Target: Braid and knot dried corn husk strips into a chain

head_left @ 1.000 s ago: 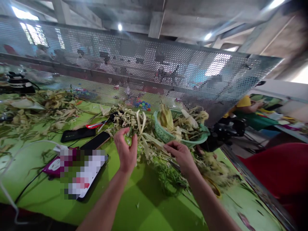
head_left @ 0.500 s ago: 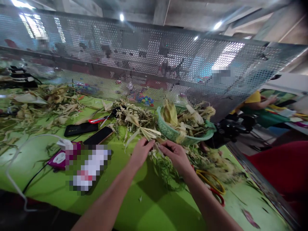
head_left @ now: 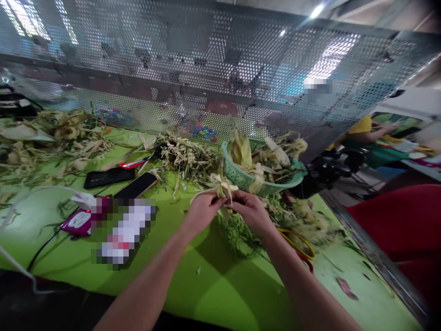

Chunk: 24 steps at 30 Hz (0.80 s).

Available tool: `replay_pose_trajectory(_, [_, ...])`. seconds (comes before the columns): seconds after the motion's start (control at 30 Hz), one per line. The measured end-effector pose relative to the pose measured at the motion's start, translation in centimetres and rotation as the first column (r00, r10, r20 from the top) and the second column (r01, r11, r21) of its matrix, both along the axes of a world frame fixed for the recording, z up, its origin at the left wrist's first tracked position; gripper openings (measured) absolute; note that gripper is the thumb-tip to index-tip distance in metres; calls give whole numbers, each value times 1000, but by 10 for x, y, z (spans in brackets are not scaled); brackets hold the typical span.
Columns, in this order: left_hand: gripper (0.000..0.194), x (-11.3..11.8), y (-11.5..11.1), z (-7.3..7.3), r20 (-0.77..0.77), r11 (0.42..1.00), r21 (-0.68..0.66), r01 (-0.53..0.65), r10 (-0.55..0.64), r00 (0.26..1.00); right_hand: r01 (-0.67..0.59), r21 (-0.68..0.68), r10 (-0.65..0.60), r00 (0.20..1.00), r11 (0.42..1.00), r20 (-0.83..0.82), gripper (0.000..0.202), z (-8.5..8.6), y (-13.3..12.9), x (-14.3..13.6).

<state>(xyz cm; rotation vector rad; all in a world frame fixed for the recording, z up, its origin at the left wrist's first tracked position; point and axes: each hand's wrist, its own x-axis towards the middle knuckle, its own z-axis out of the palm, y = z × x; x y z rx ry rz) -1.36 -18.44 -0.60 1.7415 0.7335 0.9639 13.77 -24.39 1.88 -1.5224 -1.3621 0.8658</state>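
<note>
Between my hands is a piece of pale dried corn husk (head_left: 225, 186), its strips fanning out above the fingers. My left hand (head_left: 205, 208) pinches it from the left, thumb toward the middle. From the right my right hand (head_left: 248, 209) grips the same husk, fingers curled, the two hands almost touching. The exact grip points are partly hidden by the fingers. Just beyond stands a green plastic basket (head_left: 237, 178) holding dried husks. Beneath and beside my right hand lie thin green strands (head_left: 241, 241) on the green tabletop (head_left: 200, 292).
Left of my hands are a red box cutter (head_left: 132, 163), a black phone-like case (head_left: 108, 177), a dark phone (head_left: 136, 187) and a purple device (head_left: 80, 223) with cables. Yellow-and-red-handled scissors (head_left: 299, 243) lie right. A perforated metal screen (head_left: 193, 69) rises behind; another person (head_left: 368, 133) sits far right.
My hands have come closer together on the husk, and its strips now stand up above the fingers rather than pointing left. The camera view has tilted slightly downward.
</note>
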Motion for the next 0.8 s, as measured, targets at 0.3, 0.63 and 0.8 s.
replay_pose_trajectory(0.3, [16,3,-5,-1,53,1000,-14,0,1,999,22,-77,-40,969,997,-245,8,-2,2,-4])
replay_pose_trajectory(0.63, [28,-1,0,0,109,975,-211,-66,90,990,33,-53,-42,983,998,-179,23,1,4,1])
replay_pose_trajectory(0.8, [26,0,0,-1,80,977,-203,-65,83,993,-14,-36,12,999,999,-49,27,2,1,-4])
